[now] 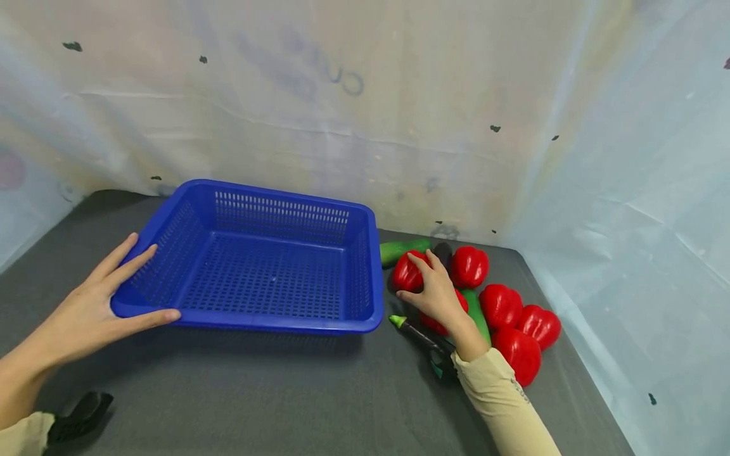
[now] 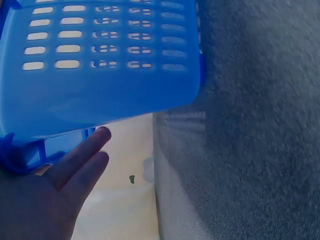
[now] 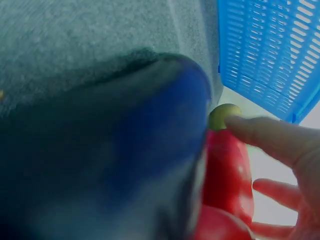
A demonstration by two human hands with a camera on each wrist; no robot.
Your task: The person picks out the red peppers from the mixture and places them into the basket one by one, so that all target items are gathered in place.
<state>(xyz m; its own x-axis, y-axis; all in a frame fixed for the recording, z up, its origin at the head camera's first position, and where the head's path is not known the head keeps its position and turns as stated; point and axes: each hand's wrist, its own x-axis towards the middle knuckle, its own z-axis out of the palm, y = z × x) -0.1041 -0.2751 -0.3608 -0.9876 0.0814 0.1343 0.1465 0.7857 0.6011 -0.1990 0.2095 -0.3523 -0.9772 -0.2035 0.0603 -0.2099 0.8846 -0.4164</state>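
My left hand (image 1: pixel 94 310) rests at the near left corner of an empty blue plastic basket (image 1: pixel 274 323). Its thumb lies along the front rim, and straight fingers reach over the left rim. In the left wrist view two extended fingers (image 2: pixel 82 167) show beside the basket wall. My right hand (image 1: pixel 441 294) hovers over a red bell pepper (image 1: pixel 403 273), thumb and fingers spread around it. Another red pepper (image 1: pixel 433 324) is partly covered by that hand. Beneath the right wrist lies a dark eggplant (image 1: pixel 422 334) with a green tip. A blurred dark shape (image 3: pixel 110 150) fills much of the right wrist view.
Behind the pepper lies a cucumber (image 1: pixel 399 252), with a dark vegetable (image 1: pixel 442 253) beside it. Another long green vegetable (image 1: pixel 476 313) and several red peppers (image 1: pixel 516 354) are piled at the right. Plastic sheeting (image 1: pixel 342 126) walls in the grey table (image 1: pixel 256 399); a black object (image 1: pixel 85 415) is at my left wrist.
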